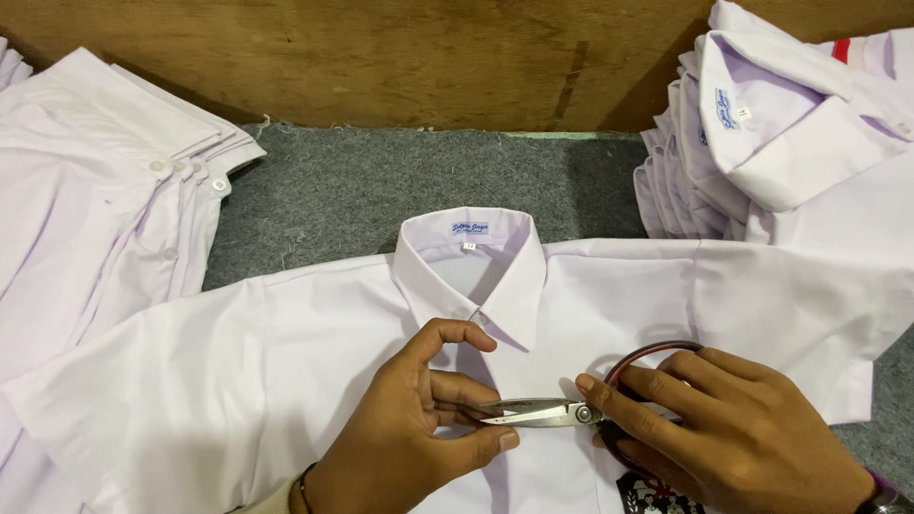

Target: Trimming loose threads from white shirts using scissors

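Observation:
A white short-sleeved shirt (286, 352) lies spread flat, front up, collar (471, 257) away from me with a small blue label inside. My right hand (738, 433) grips a pair of scissors (547, 412) with dark red handles, the blades slightly apart and pointing left over the shirt's button line. My left hand (414, 428) pinches the shirt's front just below the collar, thumb and fingers on either side of the blade tips. A dark badge (652, 495) on the chest pocket shows partly under my right hand.
A stack of folded white shirts (781, 143) stands at the right, another pile of white shirts (86, 200) at the left. Grey felt (381, 181) covers the table. A wooden board (381, 57) closes off the back.

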